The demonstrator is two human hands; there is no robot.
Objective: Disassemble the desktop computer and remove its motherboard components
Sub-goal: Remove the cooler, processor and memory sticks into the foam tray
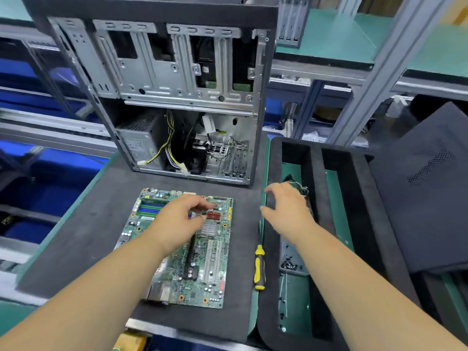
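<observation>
The motherboard [182, 249] lies flat on the dark foam mat [83, 239] on my bench, green, with blue memory slots, a red heatsink and a bare silver one beside it. My left hand [177, 219] hovers over its middle, fingers [202, 211] curled as if pinching something small; what, I cannot tell. My right hand [286, 209] reaches over the black foam tray [316, 173], fingers spread and holding nothing. A yellow-handled screwdriver [260, 268] lies just beside the board's right edge. The open computer case [177, 97] stands upright behind, with bare mat to the board's left.
</observation>
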